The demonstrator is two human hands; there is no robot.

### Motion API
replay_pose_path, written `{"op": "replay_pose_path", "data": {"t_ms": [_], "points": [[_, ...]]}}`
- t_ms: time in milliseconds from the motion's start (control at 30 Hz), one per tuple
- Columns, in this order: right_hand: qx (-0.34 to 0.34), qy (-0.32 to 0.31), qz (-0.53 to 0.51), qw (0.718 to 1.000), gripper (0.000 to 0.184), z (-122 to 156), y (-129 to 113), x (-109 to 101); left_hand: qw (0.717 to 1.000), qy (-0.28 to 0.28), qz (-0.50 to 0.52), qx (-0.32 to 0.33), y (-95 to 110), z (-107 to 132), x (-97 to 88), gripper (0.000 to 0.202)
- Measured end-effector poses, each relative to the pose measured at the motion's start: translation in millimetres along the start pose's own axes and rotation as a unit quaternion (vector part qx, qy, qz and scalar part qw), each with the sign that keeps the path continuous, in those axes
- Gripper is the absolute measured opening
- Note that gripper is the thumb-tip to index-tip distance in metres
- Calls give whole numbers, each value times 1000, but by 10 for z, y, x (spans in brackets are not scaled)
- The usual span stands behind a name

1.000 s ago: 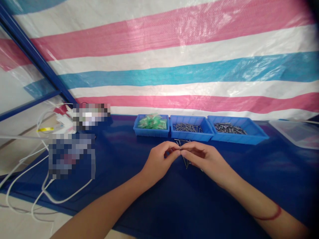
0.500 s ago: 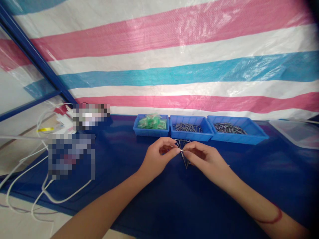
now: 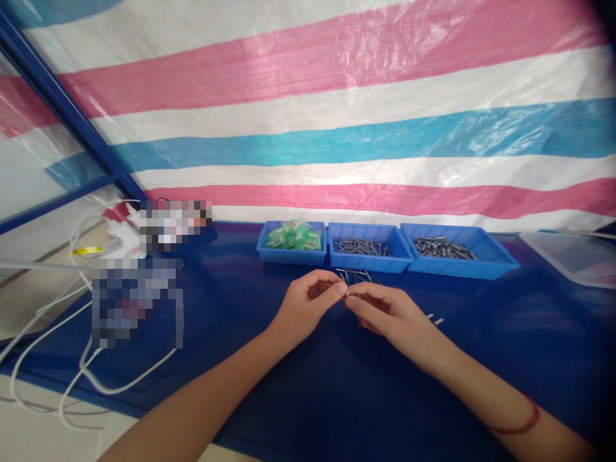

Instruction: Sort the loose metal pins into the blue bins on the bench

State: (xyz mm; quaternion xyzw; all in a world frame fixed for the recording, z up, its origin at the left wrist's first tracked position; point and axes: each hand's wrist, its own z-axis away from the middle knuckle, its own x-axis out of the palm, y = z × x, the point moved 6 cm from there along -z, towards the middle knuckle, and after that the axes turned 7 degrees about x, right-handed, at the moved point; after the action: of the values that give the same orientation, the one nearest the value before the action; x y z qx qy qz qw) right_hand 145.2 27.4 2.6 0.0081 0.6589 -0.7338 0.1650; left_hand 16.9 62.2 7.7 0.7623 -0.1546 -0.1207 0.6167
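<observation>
My left hand (image 3: 304, 307) and my right hand (image 3: 385, 312) meet fingertip to fingertip over the blue table (image 3: 269, 385), both pinched on one small metal part (image 3: 346, 293) that is too tiny to name. A loose heap of thin metal pins (image 3: 355, 276) lies on the table just behind the fingertips. Behind them stand three blue trays: one with green plastic pieces (image 3: 292, 239), one with thin metal pins (image 3: 366, 247), one with dark metal parts (image 3: 450, 250).
White cables (image 3: 72, 359) and blurred items lie at the left of the table. A clear plastic tray (image 3: 572, 256) sits at the far right. A striped pink, white and blue tarp (image 3: 337, 96) hangs behind. A red band circles my right wrist (image 3: 520, 423).
Both hands stayed pinched together; my right hand slid slightly left and lower, and a few small pins now show on the table to its right.
</observation>
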Motion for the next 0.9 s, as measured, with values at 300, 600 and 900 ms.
{"op": "replay_pose_path", "data": {"t_ms": [300,600,900], "points": [[-29,76,-2,997,21,-3,40,-127,999,-5,-34,17,9,-2,-8,12],[-90,149,51,983,15,111,-140,-220,990,-63,-119,38,15,11,3,19],[-105,295,146,939,23,118,-182,-768,896,-156,-380,169,104,66,131,32]]}}
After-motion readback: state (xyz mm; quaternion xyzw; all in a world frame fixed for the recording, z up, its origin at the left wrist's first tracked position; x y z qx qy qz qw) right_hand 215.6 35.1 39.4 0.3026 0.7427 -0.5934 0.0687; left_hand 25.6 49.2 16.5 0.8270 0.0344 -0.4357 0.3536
